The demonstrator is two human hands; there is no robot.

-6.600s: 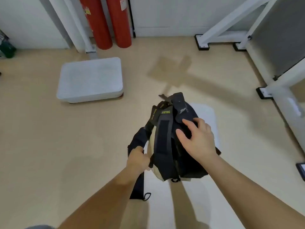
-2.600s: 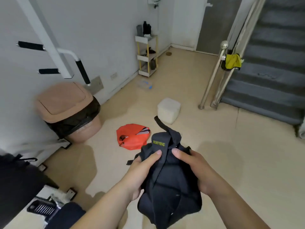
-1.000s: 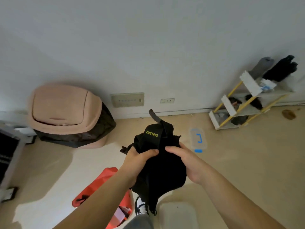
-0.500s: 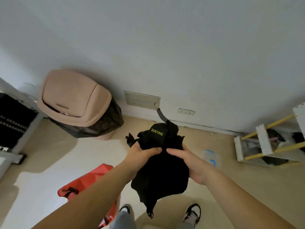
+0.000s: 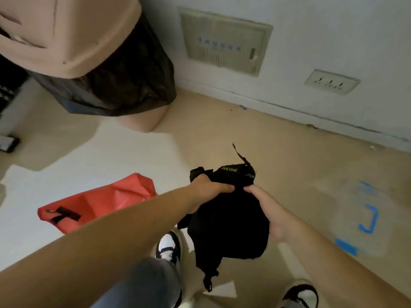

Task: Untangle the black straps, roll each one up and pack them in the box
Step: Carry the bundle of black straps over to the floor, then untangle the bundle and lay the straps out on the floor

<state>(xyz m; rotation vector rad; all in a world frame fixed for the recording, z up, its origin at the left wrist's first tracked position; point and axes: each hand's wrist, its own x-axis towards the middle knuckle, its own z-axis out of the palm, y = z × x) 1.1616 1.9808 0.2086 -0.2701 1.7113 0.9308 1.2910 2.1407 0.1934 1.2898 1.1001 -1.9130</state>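
Note:
A tangled bundle of black straps, with yellow "XUEYING" lettering near its top, hangs in the air in front of me above the floor. My left hand grips the bundle's upper left side, fingers curled over it. My right hand holds its right side, thumb on top. One loose strap end sticks up from the top and a buckle end dangles below. A clear plastic box with blue clips lies on the floor to the right.
A pink bin with a black liner stands at the upper left by the wall. A red bag lies on the floor to the left. My shoes are below the bundle. A wall panel and a socket are ahead.
The view has tilted down and moved closer to the wall and bin. Both hands keep hold of the bundle, which now sits lower over the floor near the clear box.

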